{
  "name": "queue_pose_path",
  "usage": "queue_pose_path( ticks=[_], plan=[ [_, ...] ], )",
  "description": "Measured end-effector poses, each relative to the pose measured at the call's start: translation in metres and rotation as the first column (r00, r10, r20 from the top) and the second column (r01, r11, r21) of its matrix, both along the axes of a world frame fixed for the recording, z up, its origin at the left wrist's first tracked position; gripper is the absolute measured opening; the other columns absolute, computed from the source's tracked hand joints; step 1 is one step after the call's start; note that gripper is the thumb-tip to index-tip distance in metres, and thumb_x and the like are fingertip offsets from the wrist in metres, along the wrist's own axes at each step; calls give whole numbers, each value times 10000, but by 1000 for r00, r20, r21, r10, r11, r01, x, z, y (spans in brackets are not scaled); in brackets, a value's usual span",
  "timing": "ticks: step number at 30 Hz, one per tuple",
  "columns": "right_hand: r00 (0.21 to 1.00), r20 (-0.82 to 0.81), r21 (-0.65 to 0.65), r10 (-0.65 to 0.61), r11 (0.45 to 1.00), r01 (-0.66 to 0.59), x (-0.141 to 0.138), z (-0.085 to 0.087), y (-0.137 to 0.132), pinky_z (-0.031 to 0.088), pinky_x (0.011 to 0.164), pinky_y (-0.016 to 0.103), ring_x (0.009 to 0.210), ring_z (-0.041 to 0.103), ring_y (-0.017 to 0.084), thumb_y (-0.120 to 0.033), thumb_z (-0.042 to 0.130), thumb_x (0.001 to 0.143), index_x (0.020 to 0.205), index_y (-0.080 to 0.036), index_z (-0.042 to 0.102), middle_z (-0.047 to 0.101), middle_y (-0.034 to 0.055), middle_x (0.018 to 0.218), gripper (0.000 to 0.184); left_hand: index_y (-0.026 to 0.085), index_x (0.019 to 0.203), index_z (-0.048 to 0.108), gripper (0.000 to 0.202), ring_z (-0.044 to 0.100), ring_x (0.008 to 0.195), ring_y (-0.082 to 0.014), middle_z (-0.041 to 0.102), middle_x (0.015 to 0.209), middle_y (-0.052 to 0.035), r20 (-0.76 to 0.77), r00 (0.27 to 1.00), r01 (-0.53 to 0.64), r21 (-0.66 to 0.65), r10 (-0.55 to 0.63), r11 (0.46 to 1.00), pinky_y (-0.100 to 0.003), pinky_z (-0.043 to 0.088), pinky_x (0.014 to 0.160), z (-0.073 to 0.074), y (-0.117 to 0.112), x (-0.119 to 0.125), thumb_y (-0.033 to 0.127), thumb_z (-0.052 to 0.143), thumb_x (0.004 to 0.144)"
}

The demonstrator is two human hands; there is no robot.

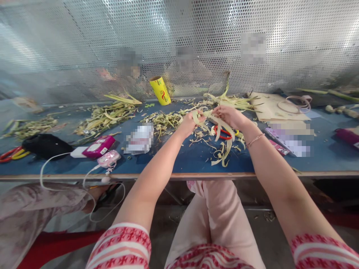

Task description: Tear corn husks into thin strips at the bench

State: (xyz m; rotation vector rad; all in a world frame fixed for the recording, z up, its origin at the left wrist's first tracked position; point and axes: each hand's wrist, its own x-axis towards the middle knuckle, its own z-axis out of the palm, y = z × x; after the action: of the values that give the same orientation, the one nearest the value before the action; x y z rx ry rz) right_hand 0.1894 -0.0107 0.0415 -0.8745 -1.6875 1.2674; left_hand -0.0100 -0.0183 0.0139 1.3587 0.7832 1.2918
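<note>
My left hand (190, 122) and my right hand (229, 116) are close together above the table, fingers closed in pinches. Between them runs a pale, flat strip of dried leaf (207, 114), which looks like corn husk; a loop of it curls over my left fingers. Longer pale strips (226, 147) hang below my right hand towards the table. Just under that hand lie red scissor handles (223, 133), partly covered by the strips. Leaf scraps (165, 122) are scattered beside my left hand. Behind my right hand is a bundle of longer leaves (235, 101).
A yellow cardboard tube (160, 90) stands tilted near the perforated metal wall (196, 33). To the left are a leaf pile (105, 117), a purple box (98, 146), a pink case (109, 158) with cables, and a black pouch (46, 146). A phone (286, 142) lies right. Someone's leg (36, 213) is at left.
</note>
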Motion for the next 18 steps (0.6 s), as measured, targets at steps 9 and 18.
queue_pose_path(
  ticks=[9, 18],
  plan=[
    [966, 183, 349, -180, 931, 107, -5, -11, 10, 475, 797, 375, 752, 553, 159, -231, 615, 722, 793, -190, 717, 640, 31, 810, 131, 173, 778, 563, 349, 417, 518, -45, 478, 604, 71, -52, 998, -21, 7, 22, 1000, -212, 306, 509, -1, 0, 2, 291, 841, 603],
    [974, 169, 450, -147, 891, 56, -8, -10, 1, 489, 926, 403, 1128, 557, 249, -151, 614, 696, 1065, -233, 663, 620, 73, 1168, 381, 173, 837, 577, 429, 467, 552, -49, 512, 663, 63, -61, 996, 63, -1, -63, 998, -204, 342, 521, 4, -9, 3, 298, 872, 552]
  ],
)
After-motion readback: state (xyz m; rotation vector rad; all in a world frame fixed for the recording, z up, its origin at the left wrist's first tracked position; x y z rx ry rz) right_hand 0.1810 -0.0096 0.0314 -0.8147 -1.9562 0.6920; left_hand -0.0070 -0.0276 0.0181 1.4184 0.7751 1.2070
